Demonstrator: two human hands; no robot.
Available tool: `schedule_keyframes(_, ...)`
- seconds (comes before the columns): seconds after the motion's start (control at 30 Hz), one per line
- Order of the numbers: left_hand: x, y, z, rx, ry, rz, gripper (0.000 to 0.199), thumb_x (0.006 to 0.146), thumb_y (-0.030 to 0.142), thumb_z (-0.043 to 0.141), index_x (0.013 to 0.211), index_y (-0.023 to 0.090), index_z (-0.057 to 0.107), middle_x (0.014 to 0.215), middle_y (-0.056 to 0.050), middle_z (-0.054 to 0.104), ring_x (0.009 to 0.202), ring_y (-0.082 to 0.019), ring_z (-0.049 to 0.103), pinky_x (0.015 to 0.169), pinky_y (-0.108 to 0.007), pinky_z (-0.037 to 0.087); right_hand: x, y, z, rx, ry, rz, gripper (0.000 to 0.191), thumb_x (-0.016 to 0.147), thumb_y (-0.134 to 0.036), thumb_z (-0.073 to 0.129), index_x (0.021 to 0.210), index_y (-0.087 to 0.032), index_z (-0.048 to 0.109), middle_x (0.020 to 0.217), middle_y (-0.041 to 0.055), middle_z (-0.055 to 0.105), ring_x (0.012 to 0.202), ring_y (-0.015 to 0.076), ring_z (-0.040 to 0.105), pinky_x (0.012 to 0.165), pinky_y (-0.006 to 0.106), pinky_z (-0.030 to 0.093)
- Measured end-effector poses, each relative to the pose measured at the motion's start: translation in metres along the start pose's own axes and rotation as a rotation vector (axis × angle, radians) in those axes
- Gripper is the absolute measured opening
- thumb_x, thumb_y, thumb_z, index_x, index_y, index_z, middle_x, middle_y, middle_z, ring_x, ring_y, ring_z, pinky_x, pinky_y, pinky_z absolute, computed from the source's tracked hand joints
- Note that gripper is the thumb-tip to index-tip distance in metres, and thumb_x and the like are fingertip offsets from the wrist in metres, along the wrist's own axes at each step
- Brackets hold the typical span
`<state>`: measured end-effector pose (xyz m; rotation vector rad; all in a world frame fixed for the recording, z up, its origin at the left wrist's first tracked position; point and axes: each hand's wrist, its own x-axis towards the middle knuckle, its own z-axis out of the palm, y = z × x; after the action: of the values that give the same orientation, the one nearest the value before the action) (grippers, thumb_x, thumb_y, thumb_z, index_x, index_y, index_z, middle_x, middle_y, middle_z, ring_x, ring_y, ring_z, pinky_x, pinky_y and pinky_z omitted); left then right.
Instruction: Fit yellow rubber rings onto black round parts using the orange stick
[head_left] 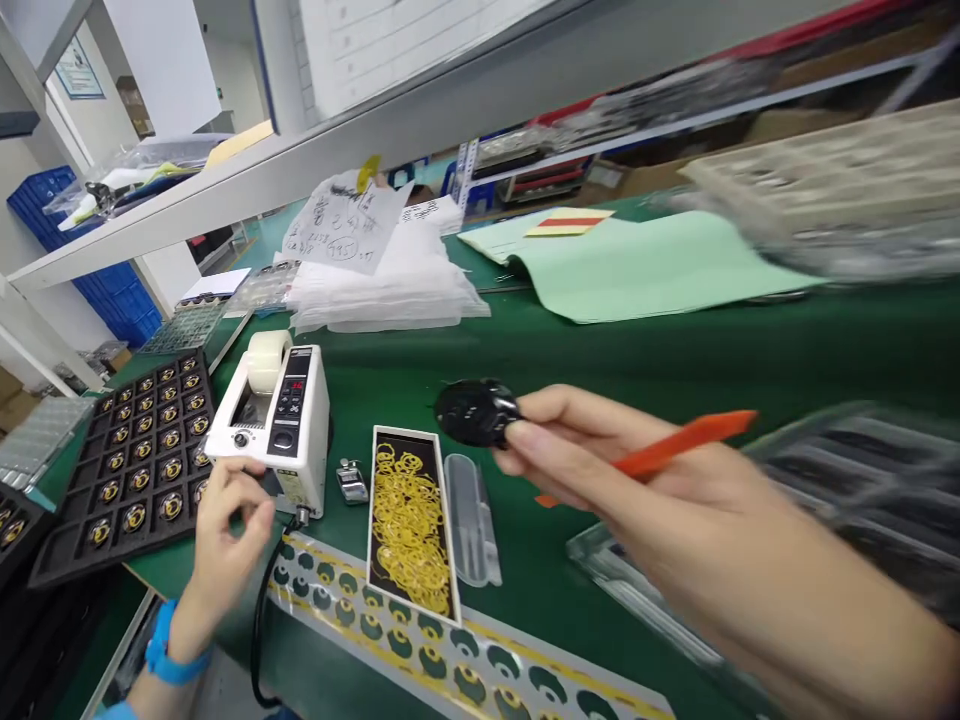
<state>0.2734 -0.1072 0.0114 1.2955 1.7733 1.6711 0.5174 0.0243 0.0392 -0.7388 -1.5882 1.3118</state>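
My right hand (600,450) pinches a round black part (477,411) between thumb and fingertips above the green table. An orange tool (686,440) lies across the same hand, held by its other fingers. My left hand (234,530), with a blue band on its wrist, is at the front of the white tape dispenser (274,410), its fingertips touching the front or just before it. Its fingers are curled and close together; whether they hold anything small is hidden. A white box of yellow rings (411,520) stands between the hands, beside a small metal counter (352,481).
A black tray (142,450) of round parts lies at the left. A perforated strip (450,655) crosses the front. Clear plastic trays (652,600) lie at the right. Papers (390,270) and a green sheet (645,262) are behind, under a low shelf edge (360,130).
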Motion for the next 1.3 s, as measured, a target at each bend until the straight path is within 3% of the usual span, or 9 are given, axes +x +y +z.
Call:
schedule_keyframes(0.07,0.008,0.015,0.000,0.270,-0.218,0.110,0.017,0.082,0.022,0.064,0.066,0.018,0.060,0.103,-0.010,0.060,0.094,-0.025,0.057,0.069,-0.030,0.039,0.001,-0.001,-0.001,-0.029,-0.075,-0.011,0.054,0.078,-0.075,0.062,0.074,-0.022,0.060,0.073,0.0042,0.052,0.065,0.0178,0.049,0.057,0.028,0.042)
schedule_keyframes(0.17,0.024,0.040,0.001,0.450,-0.407,0.185,0.022,0.087,0.017,0.051,0.066,0.019,0.054,0.098,-0.008,0.062,0.098,-0.026,0.058,0.065,-0.029,0.037,0.004,-0.003,-0.001,-0.007,-0.179,0.008,0.055,0.080,-0.075,0.060,0.079,-0.020,0.059,0.080,0.0047,0.054,0.076,0.0199,0.051,0.068,0.029,0.045)
schedule_keyframes(0.3,0.038,0.071,0.016,0.185,-0.492,0.276,0.026,0.093,0.026,0.052,0.068,0.019,0.054,0.089,-0.005,0.057,0.076,-0.018,0.052,0.059,-0.027,0.033,0.008,-0.005,-0.003,0.142,-0.319,0.063,0.046,0.083,-0.064,0.063,0.088,-0.019,0.060,0.087,0.0034,0.054,0.079,0.0172,0.049,0.076,0.029,0.043)
schedule_keyframes(0.43,0.041,0.078,0.050,-0.059,-0.635,0.297,0.028,0.093,0.031,0.057,0.067,0.019,0.054,0.077,-0.001,0.047,0.071,-0.017,0.044,0.064,-0.027,0.034,0.011,-0.004,-0.007,0.263,-0.452,0.067,0.045,0.084,-0.061,0.066,0.083,-0.018,0.054,0.078,-0.0011,0.044,0.071,0.0127,0.041,0.071,0.025,0.037)
schedule_keyframes(0.53,0.042,0.071,0.072,-0.101,-0.607,0.290,0.029,0.090,0.032,0.061,0.065,0.019,0.055,0.074,0.000,0.043,0.066,-0.015,0.039,0.059,-0.027,0.031,0.010,-0.003,-0.009,0.303,-0.505,0.039,0.045,0.086,-0.060,0.065,0.081,-0.018,0.050,0.077,-0.0022,0.041,0.070,0.0115,0.038,0.070,0.024,0.035)
schedule_keyframes(0.63,0.044,0.063,0.081,-0.101,-0.581,0.294,0.029,0.089,0.032,0.063,0.064,0.019,0.058,0.072,0.000,0.042,0.065,-0.014,0.038,0.058,-0.027,0.029,0.009,-0.004,-0.007,0.318,-0.501,0.027,0.046,0.087,-0.059,0.065,0.079,-0.018,0.048,0.078,-0.0022,0.040,0.070,0.0113,0.037,0.070,0.024,0.035)
schedule_keyframes(1.0,0.045,0.055,0.088,-0.175,-0.512,0.283,0.028,0.087,0.026,0.063,0.061,0.018,0.058,0.069,0.001,0.042,0.062,-0.012,0.040,0.056,-0.024,0.032,0.008,0.000,-0.004,0.353,-0.469,0.066,0.042,0.088,-0.056,0.066,0.081,-0.017,0.052,0.078,-0.0010,0.042,0.072,0.0120,0.039,0.070,0.024,0.036)
schedule_keyframes(1.3,0.042,0.049,0.093,-0.092,-0.432,0.386,0.028,0.087,0.023,0.059,0.060,0.018,0.053,0.068,0.002,0.042,0.061,-0.011,0.040,0.055,-0.024,0.032,0.008,0.003,-0.003,0.298,-0.460,0.052,0.043,0.089,-0.058,0.064,0.081,-0.018,0.051,0.079,-0.0010,0.042,0.073,0.0122,0.040,0.071,0.025,0.035)
